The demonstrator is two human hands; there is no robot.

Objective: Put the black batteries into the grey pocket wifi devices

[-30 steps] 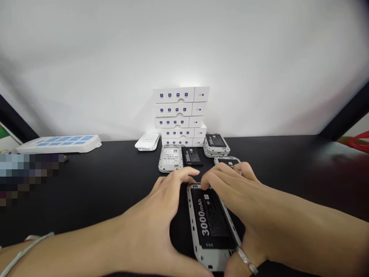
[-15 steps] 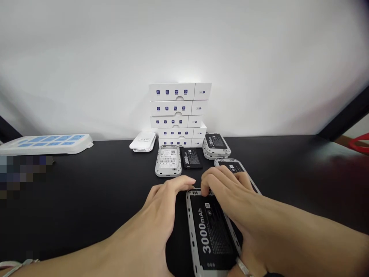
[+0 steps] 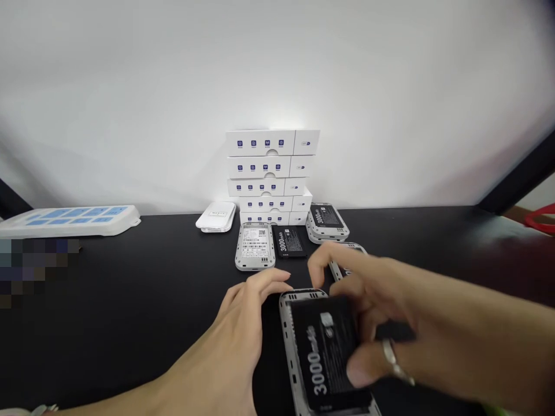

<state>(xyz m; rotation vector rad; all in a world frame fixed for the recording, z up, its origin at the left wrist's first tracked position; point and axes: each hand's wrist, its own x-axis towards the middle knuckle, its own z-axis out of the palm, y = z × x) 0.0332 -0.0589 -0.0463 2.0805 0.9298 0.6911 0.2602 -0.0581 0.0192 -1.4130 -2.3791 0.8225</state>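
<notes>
Black 3000mAh battery (image 3: 321,361) partly hidden under right hand (image 3: 384,309); casing (image 3: 289,352) cut off.

bright lt | glare on wall (image 3: 277,63) | R hand (image 3: 373,306) blurred | edges warped

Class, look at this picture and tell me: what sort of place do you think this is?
Probably an electronics assembly or packing bench: a black table holds a stack of white product boxes, open white-and-grey devices and black 3000 mAh batteries.
</notes>
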